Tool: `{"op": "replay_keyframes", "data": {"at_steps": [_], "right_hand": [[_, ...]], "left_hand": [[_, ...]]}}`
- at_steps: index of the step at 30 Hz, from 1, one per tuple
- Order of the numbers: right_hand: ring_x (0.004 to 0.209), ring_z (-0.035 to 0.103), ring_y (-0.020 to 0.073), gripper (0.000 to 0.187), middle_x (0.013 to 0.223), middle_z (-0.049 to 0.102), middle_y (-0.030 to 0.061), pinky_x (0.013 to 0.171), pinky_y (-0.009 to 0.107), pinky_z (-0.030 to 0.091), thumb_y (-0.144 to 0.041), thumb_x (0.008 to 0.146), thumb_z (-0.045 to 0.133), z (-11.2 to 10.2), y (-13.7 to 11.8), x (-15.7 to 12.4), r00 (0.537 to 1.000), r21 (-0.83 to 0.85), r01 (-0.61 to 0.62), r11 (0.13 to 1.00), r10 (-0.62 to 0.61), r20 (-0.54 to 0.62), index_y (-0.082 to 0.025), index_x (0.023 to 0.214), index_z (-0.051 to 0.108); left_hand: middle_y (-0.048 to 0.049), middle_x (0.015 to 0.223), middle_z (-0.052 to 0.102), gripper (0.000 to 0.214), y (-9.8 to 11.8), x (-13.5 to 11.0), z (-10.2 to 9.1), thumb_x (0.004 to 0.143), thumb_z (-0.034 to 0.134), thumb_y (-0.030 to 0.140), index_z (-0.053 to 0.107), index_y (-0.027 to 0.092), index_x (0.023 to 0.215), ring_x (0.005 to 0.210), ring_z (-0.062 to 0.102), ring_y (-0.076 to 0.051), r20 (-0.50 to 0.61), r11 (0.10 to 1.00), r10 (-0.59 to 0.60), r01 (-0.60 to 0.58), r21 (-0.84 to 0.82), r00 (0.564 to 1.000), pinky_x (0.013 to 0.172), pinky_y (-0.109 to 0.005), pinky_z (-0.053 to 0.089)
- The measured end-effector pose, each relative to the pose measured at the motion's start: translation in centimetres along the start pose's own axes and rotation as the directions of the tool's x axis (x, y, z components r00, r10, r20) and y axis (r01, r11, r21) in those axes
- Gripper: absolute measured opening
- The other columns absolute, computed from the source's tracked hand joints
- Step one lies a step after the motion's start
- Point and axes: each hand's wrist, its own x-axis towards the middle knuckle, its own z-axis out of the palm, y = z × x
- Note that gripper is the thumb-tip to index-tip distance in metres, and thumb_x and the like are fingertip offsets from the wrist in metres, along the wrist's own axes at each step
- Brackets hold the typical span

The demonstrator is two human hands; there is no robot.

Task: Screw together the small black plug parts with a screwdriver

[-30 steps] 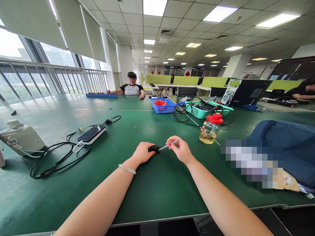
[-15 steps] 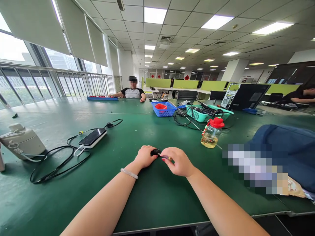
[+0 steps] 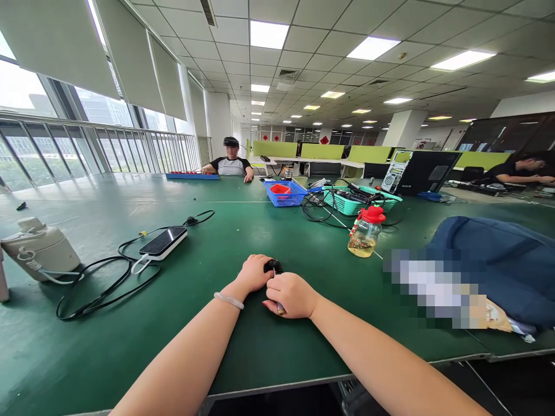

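A small black rounded object [image 3: 273,266], partly covered by fingers, lies on the green tabletop in front of me. My left hand [image 3: 255,274] is closed around its left side and presses it to the table. My right hand [image 3: 291,296] is wrapped around a slim screwdriver [image 3: 281,309]; its handle end pokes out below the fingers. The thin shaft points away from me, up to the black object. Where exactly the tip touches is too small to make out.
A phone-like device [image 3: 163,243] with a black cable and a beige bottle [image 3: 41,251] lie left. At right are a red-lidded bottle [image 3: 365,232] and a dark blue bag [image 3: 498,260]. Blue [image 3: 286,199] and teal [image 3: 347,203] baskets stand farther back; a person [image 3: 231,162] sits across.
My right hand has moved left and nearer to me, and the screwdriver has swung from sideways to pointing away from me. My left hand stays on the black object. The view has shifted slightly.
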Motion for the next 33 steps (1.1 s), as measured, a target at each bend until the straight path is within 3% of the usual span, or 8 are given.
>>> {"op": "replay_keyframes", "data": {"at_steps": [13,15,18,24,33], "right_hand": [[0.065,0.051,0.0154,0.022,0.076,0.058,0.0041,0.06,0.028,0.04,-0.028,0.089,0.046,-1.1,0.8,-0.4,0.98,0.147,-0.163,0.976,0.177,-0.087,-0.02,0.071,0.056],[0.065,0.051,0.0158,0.022,0.077,0.057,0.0047,0.061,0.028,0.039,-0.03,0.089,0.045,-1.5,1.2,-0.7,0.954,0.172,-0.247,0.954,0.271,-0.13,-0.021,0.071,0.055],[0.063,0.049,0.0159,0.024,0.072,0.056,0.0035,0.061,0.028,0.038,-0.035,0.091,0.042,-2.2,2.2,-1.3,0.872,0.232,-0.398,0.888,0.444,-0.204,-0.021,0.075,0.054],[0.052,0.043,0.0136,0.023,0.058,0.047,-0.0023,0.054,0.025,0.033,-0.036,0.091,0.043,-2.6,3.4,-2.1,0.773,0.385,-0.518,0.764,0.611,-0.171,-0.023,0.075,0.051],[0.051,0.043,0.0129,0.023,0.055,0.046,-0.0032,0.054,0.025,0.033,-0.035,0.09,0.044,-2.5,2.7,-1.5,0.77,0.428,-0.516,0.742,0.621,-0.149,-0.023,0.074,0.053]], "left_hand": [[-0.0054,0.117,0.068,0.034,-0.4,0.2,0.2,0.079,0.058,0.03,0.067,0.023,0.11,0.112,0.057,-0.025,0.007,1.0,0.013,-0.013,0.003,1.0,0.103,-0.038,0.04],[-0.0062,0.118,0.067,0.035,-0.4,0.2,0.2,0.079,0.059,0.032,0.067,0.022,0.111,0.113,0.056,-0.026,0.009,1.0,0.015,-0.015,0.006,1.0,0.103,-0.039,0.04],[-0.0073,0.12,0.066,0.036,-0.4,0.1,0.2,0.08,0.06,0.033,0.065,0.021,0.113,0.115,0.054,-0.027,0.018,1.0,0.023,-0.023,0.008,1.0,0.104,-0.04,0.039],[-0.0076,0.121,0.065,0.037,-0.5,0.2,0.1,0.081,0.059,0.033,0.064,0.021,0.116,0.116,0.054,-0.026,0.042,1.0,0.031,-0.031,0.003,0.999,0.105,-0.04,0.038],[-0.0075,0.121,0.065,0.037,-0.4,0.0,0.0,0.081,0.06,0.033,0.063,0.02,0.115,0.115,0.054,-0.026,0.037,0.999,0.034,-0.034,0.001,0.999,0.104,-0.039,0.038]]}}
